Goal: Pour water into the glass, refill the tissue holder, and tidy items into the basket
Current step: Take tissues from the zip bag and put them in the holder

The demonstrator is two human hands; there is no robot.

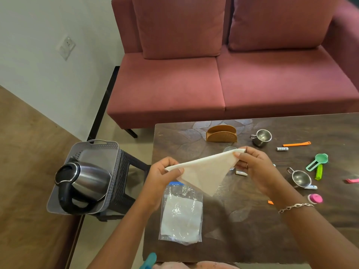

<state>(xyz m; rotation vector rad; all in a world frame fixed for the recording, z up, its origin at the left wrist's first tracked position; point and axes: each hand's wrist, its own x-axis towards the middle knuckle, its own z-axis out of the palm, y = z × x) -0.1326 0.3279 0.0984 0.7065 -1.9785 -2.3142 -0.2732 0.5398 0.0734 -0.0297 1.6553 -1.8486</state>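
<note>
L hand [162, 172] + R hand [252, 162] – each pinching a tissue [205, 171] corner | tissue holder [221, 133] – table [242, 230] far edge

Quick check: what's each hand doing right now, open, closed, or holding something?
Left hand: pinching one corner of the tissue.
Right hand: pinching the opposite corner of the same tissue.

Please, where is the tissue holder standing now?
In the head view, the brown tissue holder stands near the far edge of the table, just left of the steel mug and beyond the held tissue.
</note>
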